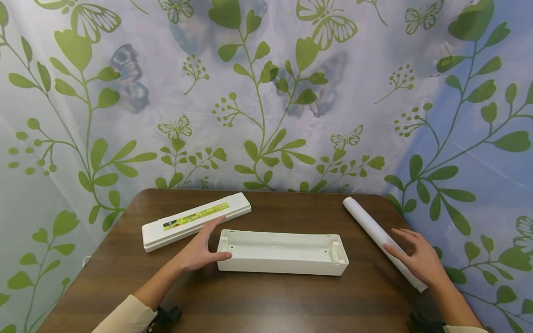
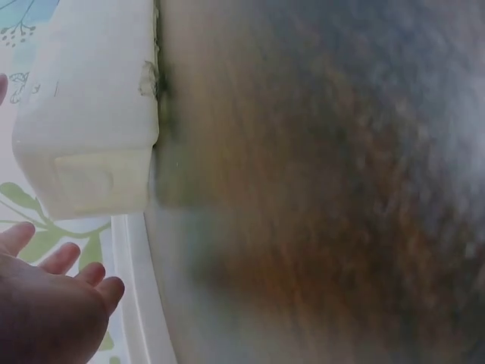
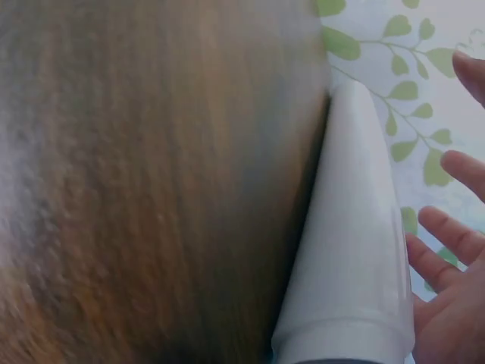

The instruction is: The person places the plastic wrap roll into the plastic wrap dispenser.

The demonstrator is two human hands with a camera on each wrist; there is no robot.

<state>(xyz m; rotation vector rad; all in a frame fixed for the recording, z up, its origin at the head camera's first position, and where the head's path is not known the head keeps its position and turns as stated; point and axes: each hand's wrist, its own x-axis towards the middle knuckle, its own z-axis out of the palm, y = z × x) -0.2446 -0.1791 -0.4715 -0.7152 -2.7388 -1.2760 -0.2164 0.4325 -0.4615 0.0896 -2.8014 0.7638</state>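
Tray [image 1: 283,267] lies between the hands [image 1: 197,252] [image 1: 420,259], nearer the left.

A plain cream fabric sleeve [image 1: 127,317] covers part of the left forearm, its cuff ending short of the wrist. Beside that cuff sits a small, black, rounded device [image 1: 168,317], its finer details too dark to tell. On the right arm show a cream fabric cuff [image 1: 464,329] and a bulky black wrist unit [image 1: 426,323]. The left hand [image 1: 201,252] and right hand [image 1: 418,261] are bare.
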